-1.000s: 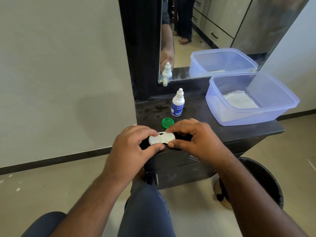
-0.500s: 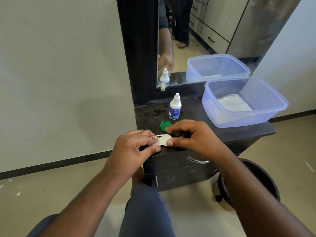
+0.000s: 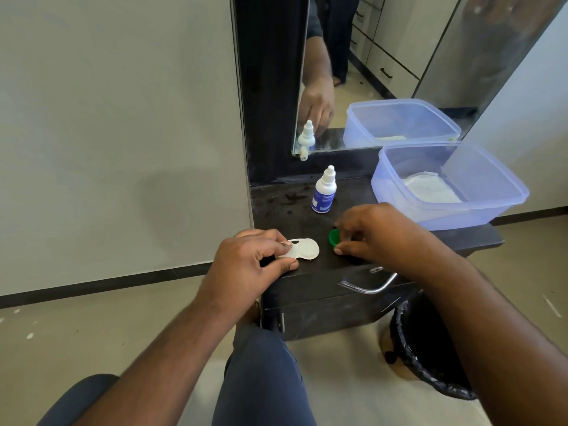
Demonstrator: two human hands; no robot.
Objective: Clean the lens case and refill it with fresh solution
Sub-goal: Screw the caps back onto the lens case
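the left hand [image 3: 246,265] pinches the white double-well plastic lens case [image 3: 302,249] on the black cabinet top [image 3: 285,207], while the right hand [image 3: 373,233] pinches a small round green cap [image 3: 333,236].

Operator: 2 bare forearms, no sleeves in view, no rings, watch or bands on left hand [image 3: 246,265] or right hand [image 3: 373,232]. Legs in dark slate-blue trousers [image 3: 264,379], smooth fabric, possibly a synthetic weave; lower frame slightly blurred.
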